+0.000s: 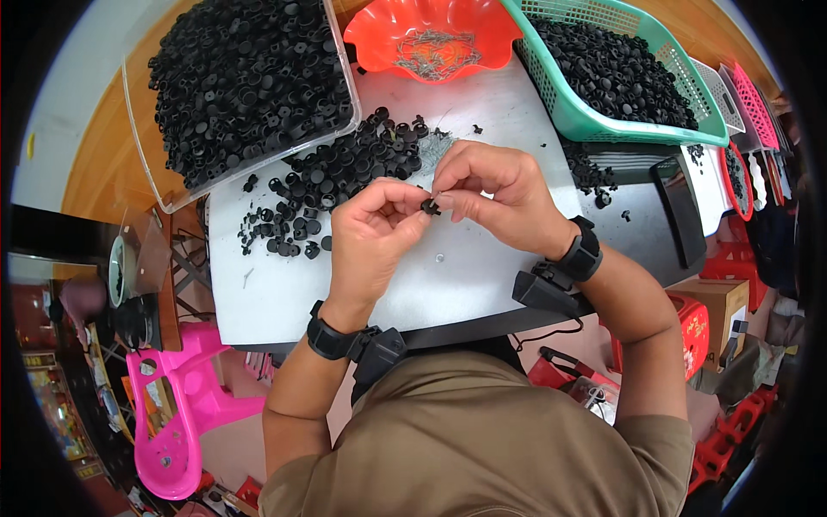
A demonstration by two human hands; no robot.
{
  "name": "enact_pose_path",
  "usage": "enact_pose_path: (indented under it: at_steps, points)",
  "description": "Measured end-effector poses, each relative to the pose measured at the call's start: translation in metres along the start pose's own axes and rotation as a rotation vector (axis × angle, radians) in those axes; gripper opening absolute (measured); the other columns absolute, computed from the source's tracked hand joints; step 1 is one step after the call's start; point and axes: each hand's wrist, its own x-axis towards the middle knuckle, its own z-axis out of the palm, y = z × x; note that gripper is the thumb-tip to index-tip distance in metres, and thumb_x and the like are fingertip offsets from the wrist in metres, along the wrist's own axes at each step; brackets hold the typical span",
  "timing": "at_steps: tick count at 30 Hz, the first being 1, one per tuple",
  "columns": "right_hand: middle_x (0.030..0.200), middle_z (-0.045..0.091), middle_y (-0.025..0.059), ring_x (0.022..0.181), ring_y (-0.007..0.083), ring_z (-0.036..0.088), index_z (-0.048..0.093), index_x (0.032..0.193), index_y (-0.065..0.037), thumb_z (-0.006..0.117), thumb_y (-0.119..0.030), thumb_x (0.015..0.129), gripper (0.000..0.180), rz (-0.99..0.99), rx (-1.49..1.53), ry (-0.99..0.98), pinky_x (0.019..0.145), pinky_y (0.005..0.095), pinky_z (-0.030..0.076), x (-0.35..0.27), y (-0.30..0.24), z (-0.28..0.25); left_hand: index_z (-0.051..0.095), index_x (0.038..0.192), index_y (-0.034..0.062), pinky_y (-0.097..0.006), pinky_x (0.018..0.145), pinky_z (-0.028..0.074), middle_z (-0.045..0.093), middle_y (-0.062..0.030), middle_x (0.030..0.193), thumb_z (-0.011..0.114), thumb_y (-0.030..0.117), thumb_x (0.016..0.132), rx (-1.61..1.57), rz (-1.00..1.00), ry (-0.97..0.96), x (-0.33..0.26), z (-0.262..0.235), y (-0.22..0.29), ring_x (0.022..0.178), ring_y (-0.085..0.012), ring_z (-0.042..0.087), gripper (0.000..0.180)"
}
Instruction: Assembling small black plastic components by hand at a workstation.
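Observation:
Over the white work surface, my left hand (372, 237) pinches a small black plastic part (430, 206) between thumb and fingertips. My right hand (495, 191) meets it from the right, thumb and forefinger closed right beside the part. Whatever those fingers grip is too small to make out. Just beyond my hands lies a loose heap of black round caps (353, 164), with smaller black pieces (258, 226) at its left. A pile of thin metal pins (436, 148) sits behind my right hand, partly hidden by it.
A clear plastic bin (349, 129) full of black parts stands at the back left. Behind the heap is a red wavy-edged bowl (370, 53) holding metal pins. At the back right, a green basket (594, 129) holds more black parts. A pink plastic stool (194, 379) stands lower left.

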Motion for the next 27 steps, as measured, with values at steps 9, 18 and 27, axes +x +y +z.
enact_pose_path:
  at_steps: [9, 18, 27]
  points:
    - [0.074, 0.058, 0.0089, 0.065, 0.0229, 0.057, 0.058, 0.079, 0.0, 0.064, 0.006, 0.071, 0.012, -0.246, -0.391, 0.048, 0.057, 0.0297, 0.046, 0.003, -0.0011, 0.0039, 0.062, 0.093, -0.0026, -0.02, 0.073, 0.042, 0.056, -0.001, 0.089, 0.061, -0.011, 0.074, 0.063, 0.026, 0.023, -0.0032, 0.0012, 0.0004, 0.078, -0.0064, 0.05, 0.021]
    - [0.075, 0.058, 0.0094, 0.065, 0.0241, 0.058, 0.057, 0.078, -0.001, 0.065, 0.005, 0.072, 0.011, -0.259, -0.434, 0.068, 0.057, 0.0315, 0.046, 0.0017, 0.0018, 0.0062, 0.062, 0.092, -0.0028, -0.019, 0.071, 0.042, 0.056, -0.0001, 0.085, 0.061, -0.011, 0.074, 0.063, -0.005, 0.056, -0.0042, 0.0044, 0.001, 0.076, -0.0059, 0.05, 0.021]
    - [0.074, 0.058, 0.0093, 0.063, 0.0222, 0.06, 0.055, 0.08, -0.001, 0.064, 0.005, 0.073, 0.013, -0.206, -0.376, 0.081, 0.055, 0.0298, 0.047, 0.0003, 0.0025, 0.006, 0.063, 0.093, -0.003, -0.019, 0.069, 0.043, 0.058, -0.0004, 0.085, 0.061, -0.011, 0.075, 0.004, -0.031, 0.075, -0.0046, 0.0052, -0.0003, 0.074, -0.0056, 0.051, 0.02]
